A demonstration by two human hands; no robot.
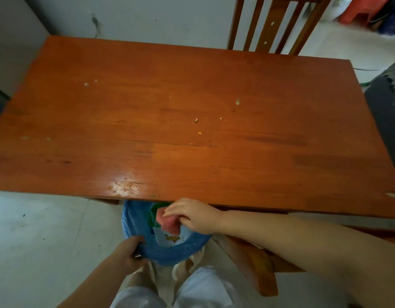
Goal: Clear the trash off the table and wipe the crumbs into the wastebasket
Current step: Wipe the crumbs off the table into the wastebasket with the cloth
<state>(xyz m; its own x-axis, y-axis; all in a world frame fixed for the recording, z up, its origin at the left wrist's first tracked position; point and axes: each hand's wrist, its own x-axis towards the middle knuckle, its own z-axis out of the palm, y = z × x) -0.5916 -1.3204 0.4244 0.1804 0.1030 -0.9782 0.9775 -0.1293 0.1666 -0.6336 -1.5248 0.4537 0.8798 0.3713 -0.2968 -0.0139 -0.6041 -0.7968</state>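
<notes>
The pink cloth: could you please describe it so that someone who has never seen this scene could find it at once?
Start at the near edge of the wooden table. Just below it stands the wastebasket, lined with a blue bag. Above its opening the right hand grips the pink cloth, the only pink thing there, beside green trash in the basket.

You see crumbs [195, 120] scattered mid-worktop [147, 107]; the wastebasket [169, 252] sits below its near edge, a chair [278, 23] behind its far edge.
</notes>
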